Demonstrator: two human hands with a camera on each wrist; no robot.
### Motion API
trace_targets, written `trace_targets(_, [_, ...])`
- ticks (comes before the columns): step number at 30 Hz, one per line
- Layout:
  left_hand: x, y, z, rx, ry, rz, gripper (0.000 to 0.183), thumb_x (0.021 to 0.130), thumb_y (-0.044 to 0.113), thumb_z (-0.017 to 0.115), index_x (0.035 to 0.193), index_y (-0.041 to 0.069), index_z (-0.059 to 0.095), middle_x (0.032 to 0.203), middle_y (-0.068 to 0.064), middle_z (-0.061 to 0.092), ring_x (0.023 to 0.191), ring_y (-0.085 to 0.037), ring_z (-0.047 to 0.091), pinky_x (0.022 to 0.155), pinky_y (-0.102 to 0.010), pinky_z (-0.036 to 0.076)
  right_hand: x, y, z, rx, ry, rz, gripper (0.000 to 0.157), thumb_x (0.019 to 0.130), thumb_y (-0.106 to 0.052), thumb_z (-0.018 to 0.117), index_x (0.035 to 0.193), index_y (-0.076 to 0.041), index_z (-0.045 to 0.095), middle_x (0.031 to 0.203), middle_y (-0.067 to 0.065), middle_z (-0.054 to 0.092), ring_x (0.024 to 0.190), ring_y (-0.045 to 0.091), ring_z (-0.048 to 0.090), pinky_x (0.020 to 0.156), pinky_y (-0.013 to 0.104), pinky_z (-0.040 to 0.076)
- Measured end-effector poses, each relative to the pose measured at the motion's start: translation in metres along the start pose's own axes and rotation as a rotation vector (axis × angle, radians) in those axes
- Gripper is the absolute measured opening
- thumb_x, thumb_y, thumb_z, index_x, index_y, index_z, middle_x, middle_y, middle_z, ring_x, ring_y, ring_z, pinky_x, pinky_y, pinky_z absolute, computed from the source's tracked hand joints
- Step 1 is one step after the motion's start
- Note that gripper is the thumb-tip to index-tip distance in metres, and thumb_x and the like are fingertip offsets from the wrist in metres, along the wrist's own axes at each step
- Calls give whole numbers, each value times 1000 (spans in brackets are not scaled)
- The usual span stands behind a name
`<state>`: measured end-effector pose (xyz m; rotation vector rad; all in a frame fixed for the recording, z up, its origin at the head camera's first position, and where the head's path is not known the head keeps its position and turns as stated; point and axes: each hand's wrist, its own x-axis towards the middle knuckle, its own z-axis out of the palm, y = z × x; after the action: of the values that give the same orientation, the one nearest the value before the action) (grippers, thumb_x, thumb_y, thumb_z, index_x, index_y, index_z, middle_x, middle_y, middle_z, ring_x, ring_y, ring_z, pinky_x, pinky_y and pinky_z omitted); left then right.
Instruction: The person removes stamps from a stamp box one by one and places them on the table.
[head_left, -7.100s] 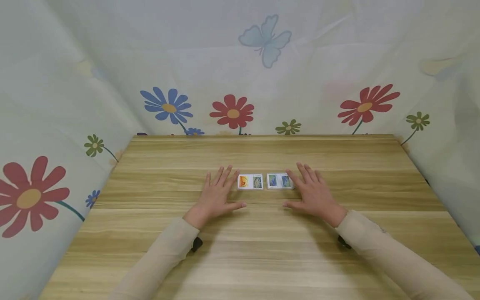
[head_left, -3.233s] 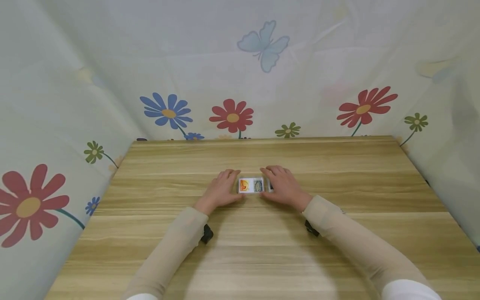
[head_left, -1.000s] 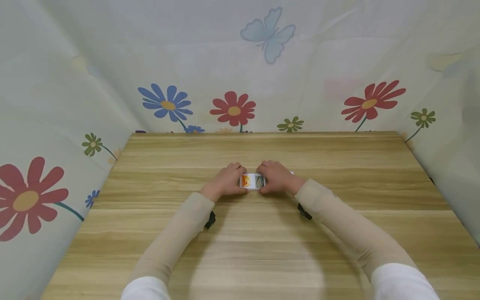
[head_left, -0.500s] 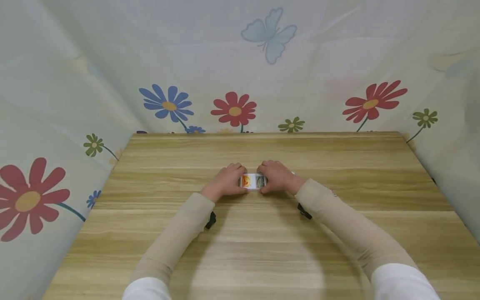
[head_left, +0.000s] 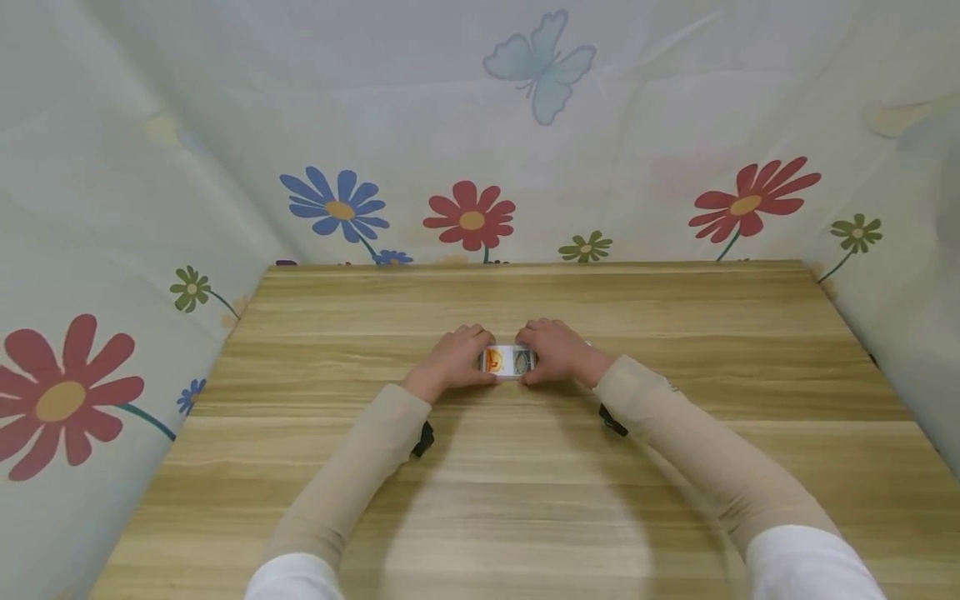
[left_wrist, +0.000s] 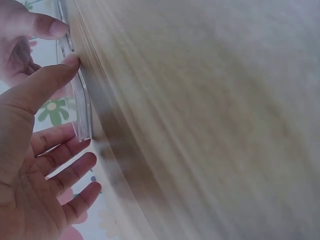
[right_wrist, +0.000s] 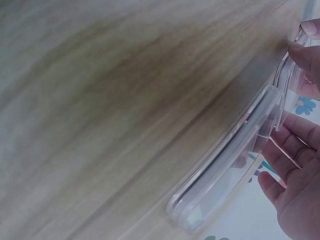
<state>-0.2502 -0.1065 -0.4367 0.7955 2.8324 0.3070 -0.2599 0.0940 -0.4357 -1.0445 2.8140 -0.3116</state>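
In the head view, a small clear plastic card box (head_left: 508,362) with an orange picture and a grey-green picture on white sits between my hands. My left hand (head_left: 453,358) holds its left end, thumb at the near edge and fingertips at the far edge. My right hand (head_left: 555,352) holds the right end the same way. The left wrist view shows the left thumb pressing the clear edge of the box (left_wrist: 82,107). A second clear box (right_wrist: 225,165) lies on the table under the right hand; in the head view that hand hides nearly all of it.
The wood-grain table (head_left: 510,500) spreads around the hands, and its far edge meets a pale curtain (head_left: 637,167) printed with flowers and a butterfly. Black straps (head_left: 423,439) show below the beige sleeves.
Both hands were spread flat beside the two boxes earlier. They have since moved inward and gripped the left box, the right hand covering the other one. Over the last second they hold almost still.
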Motion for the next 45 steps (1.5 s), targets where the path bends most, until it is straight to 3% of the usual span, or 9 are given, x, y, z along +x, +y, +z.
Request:
trace_targets(13, [2,3,-2,9,-6,-21,63,73,44,74,122,9,54,122,-6,54,108,-23,49,87,-42,44,-1,1,-2,-7,-10,12,59,70,-40,74,114,-5,57,104,7,59,89,20,52,82,38,43])
trace_targets(21, [0,3,-2,25,6,7,66,73,46,73,123,8,54,121,-7,55,106,-23,50,86,-41,45,-5,-2,-5,15,-29,19,61,71,-39,74,116,-2,57,107,10,60,93,22,53,86,39,43])
trace_targets(29, [-4,4,-6,-10,3,1,64,73,43,73,123,8,54,121,-7,55,105,-23,50,85,-41,45,-6,-4,-8,15,-39,9,61,72,-40,73,117,-2,57,107,10,60,93,22,52,85,39,43])
trace_targets(38, [-3,-1,-9,-27,37,34,63,73,40,74,122,7,55,121,-9,55,107,-25,50,87,-41,45,-6,-2,-8,19,-9,8,61,71,-40,73,117,-3,57,106,9,59,90,21,50,81,39,44])
trace_targets(45, [0,-1,-17,-60,30,0,64,75,37,73,126,5,52,121,-9,52,111,-25,48,95,-39,42,-4,-3,-15,-23,24,-12,62,74,-39,73,120,0,56,113,14,56,97,26,51,83,39,45])
